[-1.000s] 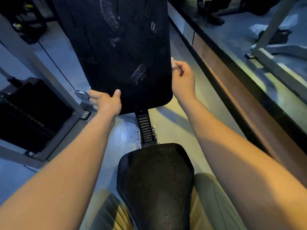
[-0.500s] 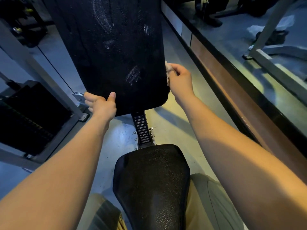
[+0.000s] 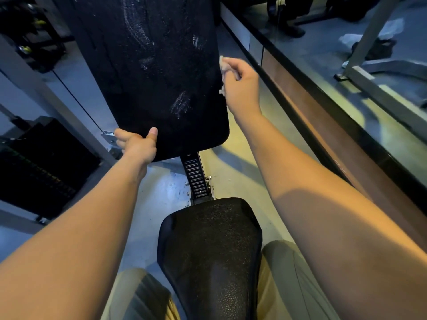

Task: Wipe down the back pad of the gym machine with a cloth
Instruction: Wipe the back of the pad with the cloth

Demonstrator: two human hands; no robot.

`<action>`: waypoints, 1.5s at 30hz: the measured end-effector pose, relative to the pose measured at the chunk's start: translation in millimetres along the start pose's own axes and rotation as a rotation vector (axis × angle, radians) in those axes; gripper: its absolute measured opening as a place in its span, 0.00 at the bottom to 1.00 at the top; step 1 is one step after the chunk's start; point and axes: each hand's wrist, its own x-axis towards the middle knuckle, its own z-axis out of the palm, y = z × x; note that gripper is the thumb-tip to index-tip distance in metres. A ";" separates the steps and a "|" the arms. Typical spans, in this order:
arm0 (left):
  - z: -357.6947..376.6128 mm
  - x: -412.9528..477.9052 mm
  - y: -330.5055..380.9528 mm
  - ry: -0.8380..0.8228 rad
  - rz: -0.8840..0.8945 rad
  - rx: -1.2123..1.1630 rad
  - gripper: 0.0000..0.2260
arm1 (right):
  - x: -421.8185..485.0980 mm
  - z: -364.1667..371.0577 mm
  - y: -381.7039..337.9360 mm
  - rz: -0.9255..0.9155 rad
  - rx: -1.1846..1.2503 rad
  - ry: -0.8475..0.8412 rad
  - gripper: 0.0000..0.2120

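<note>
The black back pad stands upright in front of me, with pale wet smears on its face. My right hand is closed around a small pale cloth and presses it against the pad's right edge, about halfway up the visible part. Most of the cloth is hidden inside the fist. My left hand grips the pad's lower left corner, thumb on the front face and fingers behind it.
The black seat lies between my knees, joined to the pad by a notched adjustment post. A weight stack and a grey frame bar stand at the left. A long wood-and-black ledge runs along the right.
My right hand with the cloth has slid upward along the pad's right edge. My left hand keeps its grip on the lower left corner.
</note>
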 end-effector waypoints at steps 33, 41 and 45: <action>-2.1 -0.7 -4.8 -0.019 0.007 -0.039 0.35 | -49.7 7.9 9.4 -0.722 -0.749 -0.106 0.11; -3.0 -1.9 -5.2 -0.021 0.011 -0.057 0.35 | -94.4 27.0 38.2 -0.716 -0.823 -0.334 0.09; -1.4 -2.3 -7.9 -0.009 0.029 -0.058 0.33 | -61.5 23.2 18.8 -0.711 -0.751 -0.133 0.11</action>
